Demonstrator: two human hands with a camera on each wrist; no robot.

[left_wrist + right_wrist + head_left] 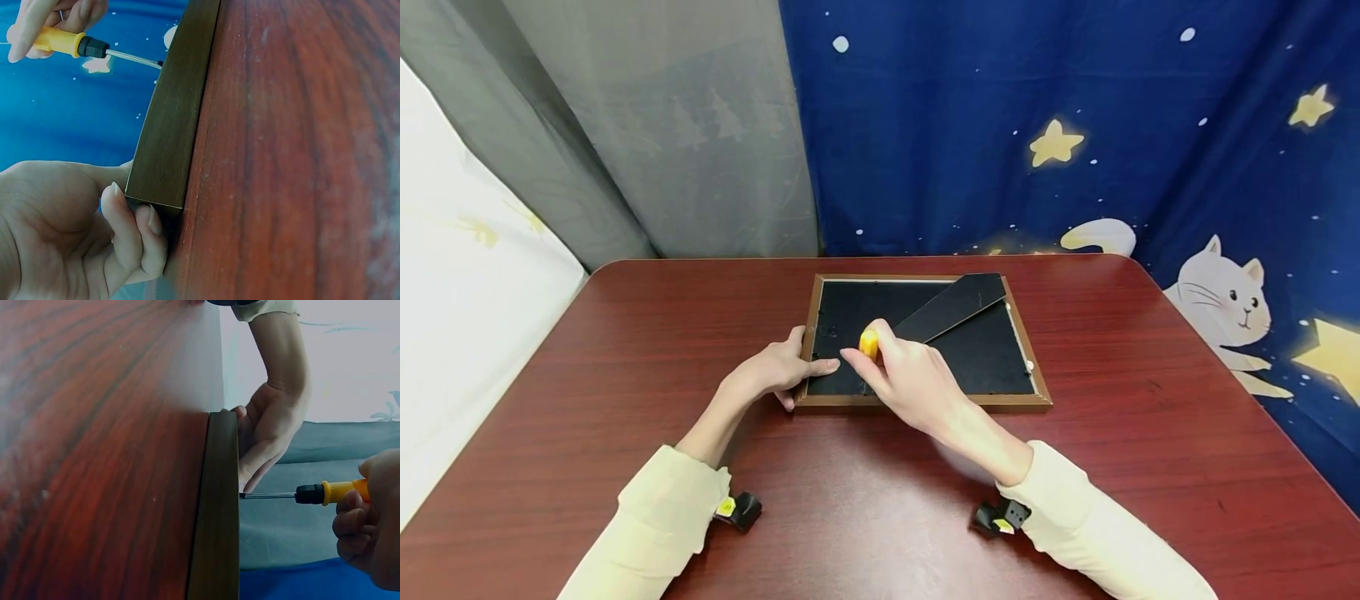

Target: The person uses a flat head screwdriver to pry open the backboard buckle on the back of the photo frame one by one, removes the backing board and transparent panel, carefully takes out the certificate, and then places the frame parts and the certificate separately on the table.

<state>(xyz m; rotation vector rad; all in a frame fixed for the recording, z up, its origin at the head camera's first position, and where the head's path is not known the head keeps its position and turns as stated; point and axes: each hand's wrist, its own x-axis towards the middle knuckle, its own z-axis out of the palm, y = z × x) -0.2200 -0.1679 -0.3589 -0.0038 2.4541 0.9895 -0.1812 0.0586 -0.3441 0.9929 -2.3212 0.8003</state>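
A brown picture frame (pixel 925 402) lies face down with its black backing board (pixel 880 302) up. My left hand (pixel 778 367) grips its left side near the front corner, thumb over the backing and fingers against the outer edge. In my right hand (pixel 917 379) is a screwdriver (pixel 312 492) with a yellow handle, black collar and thin metal shaft. Fingers and thumb wrap the handle, and the shaft points down at the frame. Its tip meets the back near the front edge, close to the left thumb, as the right wrist view shows.
A black easel stand (pixel 958 304) slants across the backing toward the far right corner. Small metal tabs line the frame's inner edge. The reddish wooden table (pixel 1120 433) surrounds it, with grey and blue starry curtains (pixel 940 125) behind.
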